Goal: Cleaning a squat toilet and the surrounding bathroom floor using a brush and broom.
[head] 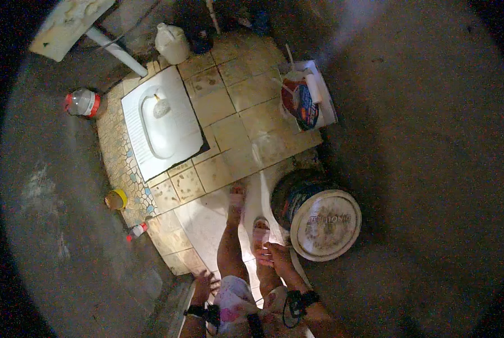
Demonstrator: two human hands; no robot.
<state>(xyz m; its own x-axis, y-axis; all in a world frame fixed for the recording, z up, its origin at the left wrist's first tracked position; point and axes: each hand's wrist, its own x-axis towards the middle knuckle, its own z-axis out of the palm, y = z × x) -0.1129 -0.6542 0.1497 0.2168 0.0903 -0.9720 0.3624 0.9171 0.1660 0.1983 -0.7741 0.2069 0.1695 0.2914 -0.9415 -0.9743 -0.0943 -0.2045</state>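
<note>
My left hand (205, 285) hangs beside my left knee, its fingers apart and nothing in it. In front of my right shin is my right hand (277, 257), fingers partly curled; whether it holds anything small cannot be told. Both wrists wear a black strap with a device. Ahead, a white squat toilet pan (171, 139) is set in a raised tiled platform (222, 131), and a round scrubbing brush head or scourer (162, 108) appears in its bowl. Right of my feet stands a large bucket with a dirty white lid (326, 225), the nearest large object to my right hand.
A white tray (330, 107) with packets sits at the platform's right edge. A whitish plastic jug (172, 43) stands behind the pan, near a white pipe (116, 50). Along the left edge are a clear red-banded container (83, 103), a yellow-lidded jar (115, 199) and a small bottle (137, 231).
</note>
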